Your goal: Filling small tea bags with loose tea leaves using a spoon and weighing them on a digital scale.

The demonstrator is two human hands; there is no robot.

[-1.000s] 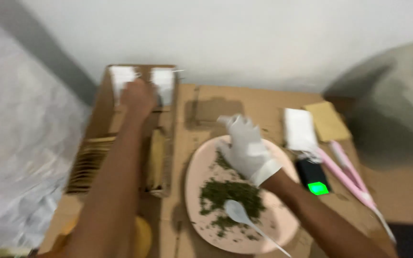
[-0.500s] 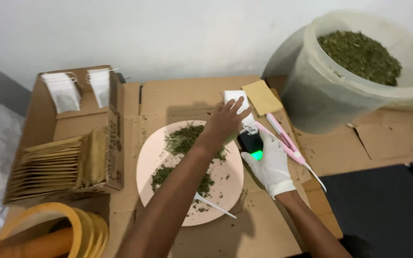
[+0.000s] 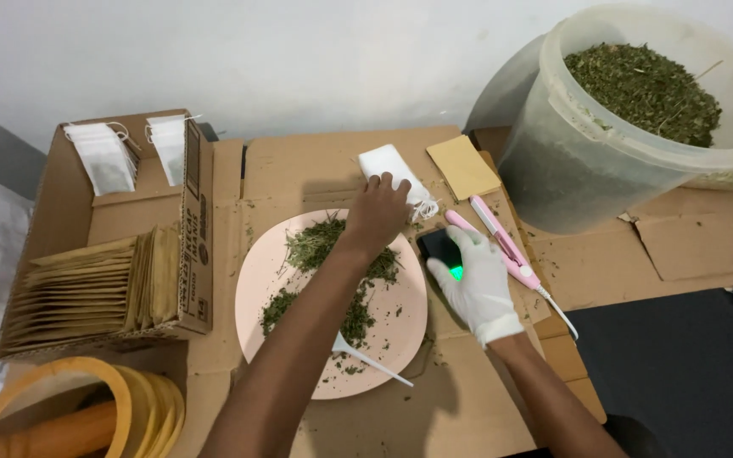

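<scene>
1. The bare left hand (image 3: pixel 377 212) reaches across the round pale-pink plate (image 3: pixel 256 280). Its fingers are curled down onto the near end of a small white fabric pouch (image 3: pixel 390 166) that lies on the flattened brown cardboard sheet (image 3: pixel 299 170); whether they pinch the pouch or only press on it cannot be told.
2. The right hand in a white glove (image 3: pixel 478 284) rests on a small black pocket scale with a green lit display (image 3: pixel 439 251), just right of the plate. Its fingers are loosely spread over the scale and grip nothing.
3. Dried green crushed leaves (image 3: pixel 332 263) are scattered over the plate, and a white plastic spoon (image 3: pixel 366 358) lies at its lower edge.
4. A slim pink wand-shaped tool (image 3: pixel 502 246) lies just right of the scale, with a tan paper square (image 3: pixel 463 166) beyond it.
5. At far right stands a translucent plastic bucket (image 3: pixel 570 170), full of the same dried leaves.
6. At left an open brown cardboard box (image 3: pixel 69 203) holds white pouches at the back and a row of tan paper envelopes (image 3: pixel 95 284) in front.
</scene>
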